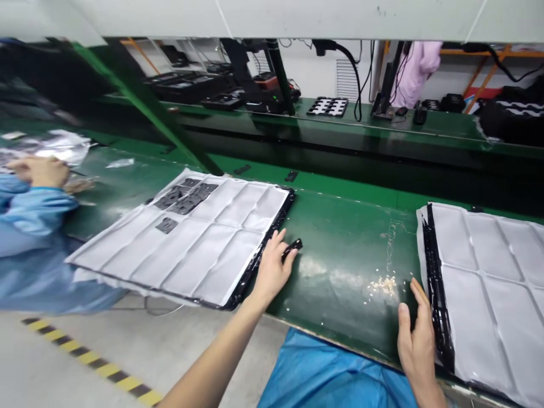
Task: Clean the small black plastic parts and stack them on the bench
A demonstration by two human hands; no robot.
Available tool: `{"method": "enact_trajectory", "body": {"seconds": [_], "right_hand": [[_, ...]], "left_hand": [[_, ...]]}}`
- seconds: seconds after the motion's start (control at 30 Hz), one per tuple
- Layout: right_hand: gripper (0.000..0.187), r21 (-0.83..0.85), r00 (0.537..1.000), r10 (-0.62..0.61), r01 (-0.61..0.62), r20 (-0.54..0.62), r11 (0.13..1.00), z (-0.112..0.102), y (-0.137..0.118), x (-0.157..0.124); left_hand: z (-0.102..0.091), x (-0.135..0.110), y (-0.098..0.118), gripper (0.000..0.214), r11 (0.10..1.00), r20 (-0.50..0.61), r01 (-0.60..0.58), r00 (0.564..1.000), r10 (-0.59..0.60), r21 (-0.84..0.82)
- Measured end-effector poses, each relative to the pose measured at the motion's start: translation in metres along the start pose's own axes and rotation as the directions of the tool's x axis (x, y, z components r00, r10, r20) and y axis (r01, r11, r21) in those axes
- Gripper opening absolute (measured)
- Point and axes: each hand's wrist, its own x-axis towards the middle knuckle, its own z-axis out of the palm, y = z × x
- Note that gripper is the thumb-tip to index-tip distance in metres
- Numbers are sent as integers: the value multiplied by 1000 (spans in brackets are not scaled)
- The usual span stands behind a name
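My left hand (274, 266) is at the right edge of a compartmented tray stack (221, 249) topped with white sheet. A small black part (294, 247) sits between its thumb and forefinger; its exact kind is unclear. Several flat dark grey pieces (193, 198) lie in the far-left compartments of that stack, with a single one nearer. On the right, my right hand (419, 337) has thumb and fingers apart and holds nothing. It rests beside the black left edge of a second white-covered tray stack (488, 294), seemingly touching it.
Pale crumbs (385, 285) are scattered on the green bench (335, 226) between the stacks. A co-worker's hands (40, 170) and blue sleeves are at the left, by clear plastic film (63, 147). A slanting green post (148, 113) rises behind the left stack.
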Motion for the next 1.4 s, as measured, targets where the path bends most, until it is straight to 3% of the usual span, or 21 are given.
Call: {"method": "enact_trajectory", "body": {"seconds": [0.03, 0.1, 0.2, 0.27, 0.33, 0.4, 0.5, 0.6, 0.7, 0.77, 0.83, 0.93, 1.07, 1.13, 1.2, 1.27, 1.33, 1.4], "right_hand": [[54, 3, 1000, -5, 5, 13, 1000, 0, 1, 0], [53, 6, 1000, -13, 12, 28, 1000, -1, 2, 1], [53, 8, 999, -21, 21, 28, 1000, -2, 2, 1], [53, 4, 1000, -19, 19, 15, 1000, -2, 1, 0], [54, 4, 1000, -9, 9, -6, 1000, -3, 0, -1], [54, 11, 999, 0, 0, -32, 1000, -3, -1, -2], [53, 20, 998, 3, -2, -57, 1000, -3, -2, -3], [53, 9, 998, -5, 5, -57, 1000, -3, -2, -1], [53, 0, 999, -7, 7, -47, 1000, -2, -2, 0], [53, -5, 999, -4, 4, -52, 1000, -2, -3, -1], [53, -10, 998, 1, -2, -66, 1000, -2, -3, -1], [52, -11, 997, 11, -12, -79, 1000, -2, -4, -3], [50, -1, 997, 11, -11, -77, 1000, -2, -3, -3], [49, -3, 998, 9, -9, -67, 1000, -2, -2, -2], [49, -7, 998, 8, -9, -58, 1000, -1, -1, -1], [49, -10, 998, 6, -7, -58, 1000, -2, 0, -1], [49, -14, 998, 4, -5, -66, 1000, -2, 0, -1], [49, -18, 997, 7, -8, -79, 1000, -3, 0, -1]], "left_hand": [[-3, -7, -6, 19, 999, -27, 33, 999, -32, 7], [9, -25, -3, 16, 998, -46, 59, 997, -59, -7], [51, -44, 31, 20, 997, 31, -23, 999, 26, -79], [75, -41, 53, 22, 982, 116, -127, 983, 144, -141], [85, -22, 62, 23, 962, 149, -202, 961, 231, -186], [78, 10, 53, 23, 956, 110, -222, 963, 246, -191], [56, 63, 20, 17, 980, -21, -143, 990, 142, -141], [55, 86, -1, 10, 993, -117, -45, 993, 32, -108], [86, 69, 21, 11, 991, -93, -59, 995, 48, -120], [111, 46, 50, 11, 978, -9, -138, 990, 139, -156], [123, 31, 73, 7, 950, 87, -233, 963, 254, -206], [105, 43, 69, 8, 940, 90, -262, 954, 287, -220], [52, 98, 13, 10, 987, -55, -100, 994, 94, -129], [43, 112, -5, 10, 994, -111, -30, 994, 18, -105], [54, 106, -4, 6, 995, -132, -9, 991, -5, -103], [79, 85, 17, 9, 991, -101, -46, 994, 34, -122], [106, 59, 47, 12, 976, -12, -137, 991, 137, -168], [121, 38, 75, 10, 939, 99, -244, 957, 274, -243]]}}
